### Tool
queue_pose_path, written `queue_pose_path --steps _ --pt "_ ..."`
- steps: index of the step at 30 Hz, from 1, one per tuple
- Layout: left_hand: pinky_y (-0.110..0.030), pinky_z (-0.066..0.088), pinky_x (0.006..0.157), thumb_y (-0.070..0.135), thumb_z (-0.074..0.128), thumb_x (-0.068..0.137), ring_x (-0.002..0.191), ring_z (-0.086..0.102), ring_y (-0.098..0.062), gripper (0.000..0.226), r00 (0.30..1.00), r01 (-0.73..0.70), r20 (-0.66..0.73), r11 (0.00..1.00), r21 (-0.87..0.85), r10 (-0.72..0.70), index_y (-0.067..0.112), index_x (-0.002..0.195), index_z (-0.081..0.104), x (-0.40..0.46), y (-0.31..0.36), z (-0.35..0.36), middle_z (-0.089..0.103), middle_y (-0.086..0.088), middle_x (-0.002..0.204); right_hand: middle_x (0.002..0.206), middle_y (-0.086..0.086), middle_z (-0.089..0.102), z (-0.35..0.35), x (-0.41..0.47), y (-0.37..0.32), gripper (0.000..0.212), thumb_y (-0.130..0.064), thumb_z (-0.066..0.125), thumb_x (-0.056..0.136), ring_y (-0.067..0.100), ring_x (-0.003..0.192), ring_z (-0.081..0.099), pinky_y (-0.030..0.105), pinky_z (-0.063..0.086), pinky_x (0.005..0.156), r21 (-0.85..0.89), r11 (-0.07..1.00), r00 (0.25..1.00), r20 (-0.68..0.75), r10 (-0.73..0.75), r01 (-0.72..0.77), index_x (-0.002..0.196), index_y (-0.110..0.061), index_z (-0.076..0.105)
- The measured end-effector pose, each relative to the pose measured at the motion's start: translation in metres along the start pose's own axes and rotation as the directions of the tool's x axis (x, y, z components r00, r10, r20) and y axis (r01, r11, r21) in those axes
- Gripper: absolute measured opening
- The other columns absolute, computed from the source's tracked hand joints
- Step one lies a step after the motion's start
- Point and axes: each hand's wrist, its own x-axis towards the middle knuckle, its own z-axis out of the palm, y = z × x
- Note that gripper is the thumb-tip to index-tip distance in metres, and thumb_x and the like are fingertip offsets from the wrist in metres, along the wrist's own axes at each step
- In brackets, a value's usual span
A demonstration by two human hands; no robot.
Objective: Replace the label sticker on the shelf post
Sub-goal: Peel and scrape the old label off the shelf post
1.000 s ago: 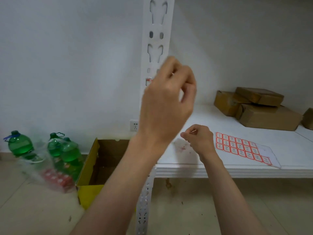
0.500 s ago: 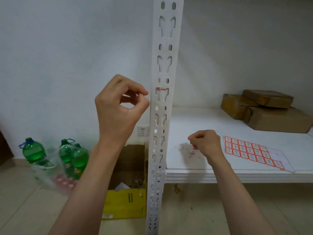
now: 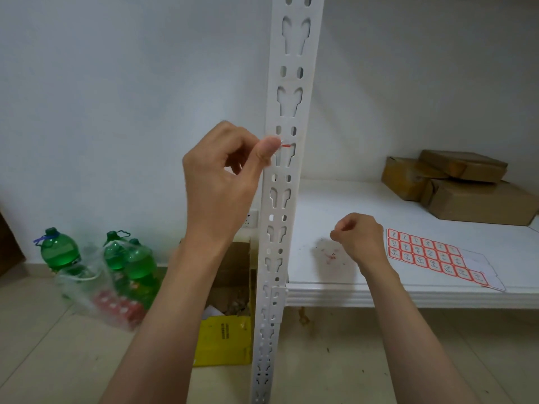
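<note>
White walls back a white perforated metal shelf post point(image 3: 287, 176) and a white shelf board point(image 3: 379, 205). Left hand point(image 3: 221, 176) is raised beside the post, thumb tip just at a small red-edged sticker remnant point(image 3: 286, 146) on the post face; whether it pinches the remnant cannot be told. Right hand point(image 3: 360, 240) is curled closed over the shelf, contents not visible. Sheet of red-bordered label stickers point(image 3: 431, 255) lies flat near the shelf's front edge, just right of that hand. Brown cardboard parcels point(image 3: 466, 188) sit behind. Green plastic bottles point(image 3: 116, 255) stand on the floor.
</note>
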Motion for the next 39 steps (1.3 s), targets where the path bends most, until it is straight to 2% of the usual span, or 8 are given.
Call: queue_pose_path --steps 3,5,7,10,14,21,30,39 --pt "-0.011 0.037 0.064 0.023 0.056 0.101 0.069 0.051 -0.010 0.028 1.000 -0.028 -0.006 0.998 0.064 0.029 0.015 0.075 0.060 -0.001 0.004 0.008 0.055 -0.002 0.078 0.077 0.002 0.066 -0.006 -0.005 -0.010 0.008 -0.009 0.076 0.084 0.017 0.069 0.060 0.024 0.046 0.060 0.077 0.995 0.998 -0.025 -0.057 0.059 0.084 -0.009 0.069" --pt "-0.009 0.042 0.068 0.018 0.059 0.099 0.078 0.055 -0.007 0.011 0.999 0.001 -0.035 0.998 0.055 0.001 0.010 0.091 0.061 0.000 0.002 0.009 0.056 -0.001 0.094 0.073 0.000 0.070 -0.011 -0.009 -0.023 0.011 -0.009 0.072 0.090 0.013 0.067 0.063 0.020 0.050 0.064 0.152 0.975 0.986 -0.043 -0.159 0.164 0.081 -0.015 0.075" --pt "-0.010 0.047 0.070 0.019 0.067 0.093 0.086 0.058 -0.007 0.017 0.998 0.027 -0.049 0.999 0.031 -0.025 0.010 0.107 0.062 0.002 0.002 0.008 0.058 0.000 0.106 0.077 0.000 0.074 -0.016 -0.014 -0.041 0.020 -0.003 0.067 0.092 0.011 0.068 0.067 0.022 0.057 0.070 0.254 0.934 0.968 -0.072 -0.242 0.253 0.086 -0.019 0.077" --pt "-0.012 0.050 0.071 0.020 0.074 0.089 0.087 0.063 -0.010 0.022 1.000 -0.011 -0.010 1.000 0.020 0.011 0.011 0.108 0.068 0.004 0.001 0.008 0.060 -0.002 0.108 0.081 0.004 0.075 -0.024 -0.023 -0.071 0.013 0.000 0.073 0.086 0.018 0.072 0.068 0.031 0.059 0.077 0.506 0.800 0.946 -0.141 -0.291 0.321 0.090 -0.012 0.077" --pt "-0.024 0.057 0.071 0.017 0.078 0.086 0.083 0.065 -0.014 0.016 0.998 -0.066 -0.002 0.996 0.064 0.067 0.014 0.101 0.073 0.003 -0.003 0.012 0.059 0.000 0.103 0.079 0.004 0.072 -0.033 -0.039 -0.103 0.007 -0.007 0.079 0.084 0.015 0.072 0.066 0.026 0.057 0.073 0.674 0.629 0.910 -0.167 -0.379 0.386 0.088 -0.006 0.074" --pt "-0.018 0.053 0.072 0.017 0.079 0.086 0.081 0.056 -0.006 0.012 0.977 -0.192 -0.048 0.951 0.242 0.209 0.009 0.095 0.078 -0.001 -0.012 0.019 0.063 -0.006 0.091 0.084 0.001 0.075 -0.032 -0.052 -0.120 0.004 -0.015 0.075 0.089 0.015 0.081 0.070 0.026 0.058 0.076 0.636 0.610 0.857 -0.172 -0.486 0.473 0.092 -0.012 0.077" --pt "-0.023 0.056 0.070 0.015 0.075 0.090 0.076 0.062 -0.017 0.013 0.945 -0.281 -0.075 0.905 0.319 0.319 0.002 0.093 0.078 -0.001 -0.018 0.024 0.067 -0.011 0.086 0.089 0.005 0.074 -0.027 -0.052 -0.121 0.007 -0.007 0.078 0.085 0.013 0.082 0.070 0.029 0.061 0.081 0.571 0.633 0.834 -0.188 -0.519 0.523 0.090 -0.009 0.075" --pt "-0.022 0.057 0.074 0.013 0.068 0.093 0.083 0.060 -0.014 0.010 0.960 -0.239 -0.078 0.929 0.281 0.270 0.004 0.095 0.073 -0.002 -0.016 0.029 0.063 -0.011 0.094 0.093 0.009 0.071 -0.023 -0.049 -0.118 0.008 -0.008 0.078 0.085 0.011 0.081 0.069 0.023 0.058 0.078 0.516 0.633 0.802 -0.208 -0.561 0.577 0.091 -0.007 0.072"
